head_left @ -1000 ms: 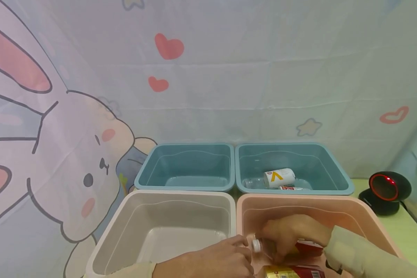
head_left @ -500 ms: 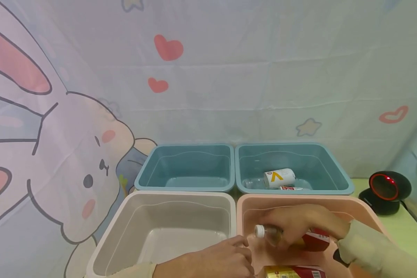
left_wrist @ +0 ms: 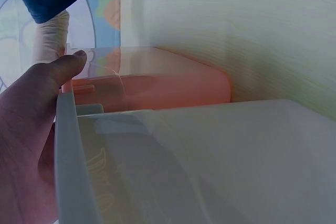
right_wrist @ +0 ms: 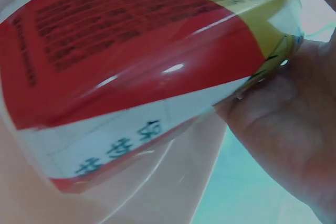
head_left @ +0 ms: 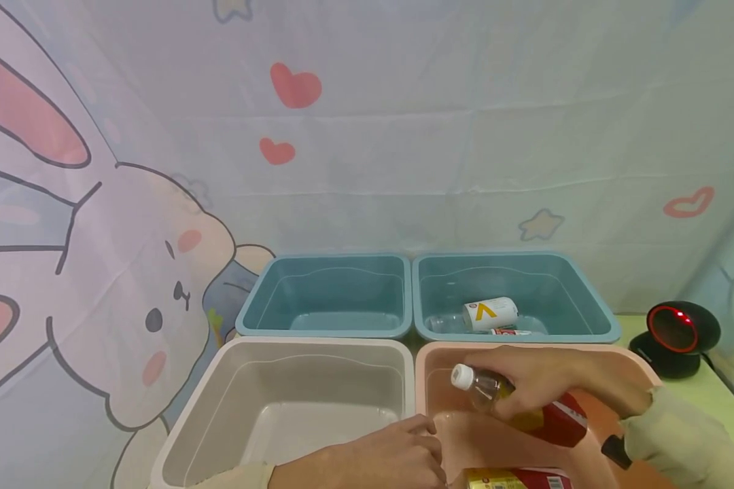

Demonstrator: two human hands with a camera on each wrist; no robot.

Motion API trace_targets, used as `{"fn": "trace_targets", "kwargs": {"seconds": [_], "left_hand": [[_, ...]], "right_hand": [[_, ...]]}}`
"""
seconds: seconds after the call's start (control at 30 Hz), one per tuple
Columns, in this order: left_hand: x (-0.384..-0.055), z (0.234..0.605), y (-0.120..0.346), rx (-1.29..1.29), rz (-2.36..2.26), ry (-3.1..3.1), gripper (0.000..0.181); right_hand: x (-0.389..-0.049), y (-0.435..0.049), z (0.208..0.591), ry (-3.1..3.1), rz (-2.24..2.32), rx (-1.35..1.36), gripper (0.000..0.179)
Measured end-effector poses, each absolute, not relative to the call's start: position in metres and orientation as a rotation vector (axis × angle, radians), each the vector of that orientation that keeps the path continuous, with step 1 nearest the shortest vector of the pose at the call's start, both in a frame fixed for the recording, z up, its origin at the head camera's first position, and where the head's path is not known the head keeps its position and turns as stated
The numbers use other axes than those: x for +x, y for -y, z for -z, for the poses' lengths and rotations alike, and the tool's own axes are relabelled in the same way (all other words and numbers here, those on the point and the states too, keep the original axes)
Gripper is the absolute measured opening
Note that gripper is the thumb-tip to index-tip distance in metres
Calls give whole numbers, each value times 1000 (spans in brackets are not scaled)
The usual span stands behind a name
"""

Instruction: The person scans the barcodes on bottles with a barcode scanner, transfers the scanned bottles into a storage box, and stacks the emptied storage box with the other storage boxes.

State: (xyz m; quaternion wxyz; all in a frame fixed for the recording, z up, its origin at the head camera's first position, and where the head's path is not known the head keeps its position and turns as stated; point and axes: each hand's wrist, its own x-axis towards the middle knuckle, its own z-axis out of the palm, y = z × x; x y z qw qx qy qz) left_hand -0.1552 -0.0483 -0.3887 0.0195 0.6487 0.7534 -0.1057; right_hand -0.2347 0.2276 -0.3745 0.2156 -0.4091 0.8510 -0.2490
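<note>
My right hand [head_left: 541, 380] grips a clear plastic bottle [head_left: 565, 418] with a white cap, tilted over the pink bin [head_left: 612, 468]. In the right wrist view, the bottle's [right_wrist: 142, 51] red, yellow and white label faces the camera, and the thumb side of the hand [right_wrist: 283, 108] lies against its yellow end. My left hand [head_left: 379, 455] rests with relaxed, bent fingers near where the grey bin [head_left: 318, 367] and pink bin meet. In the left wrist view, that hand [left_wrist: 26, 129] touches a grey rim [left_wrist: 68, 156], which hides some fingers.
Another container with a yellow and red label [head_left: 516, 479] lies in the pink bin, cut off by the frame. Behind stand two blue bins [head_left: 324, 333] [head_left: 587, 299]; the right one holds a white can [head_left: 491, 313] and clear bottles. A black round device [head_left: 682, 333] stands at right.
My right hand has lifted the bottle from the pink bin's floor, moving up and slightly right, and its cap end now tilts upward. The left hand has stayed in place.
</note>
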Motion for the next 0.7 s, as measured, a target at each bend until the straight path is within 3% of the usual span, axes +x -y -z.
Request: {"fn": "trace_targets", "kwargs": {"seconds": [0.17, 0.57, 0.7], "left_hand": [[-156, 388, 49, 1976, 273, -2329, 21], [-158, 388, 49, 1931, 262, -2313, 24], [-157, 389, 48, 1996, 334, -2337, 21]], "right_hand": [[-235, -237, 371, -2325, 816, -1171, 64], [-231, -258, 360, -2365, 1031, -1094, 62], [-228, -268, 356, -2388, 1112, -1054, 73]]}}
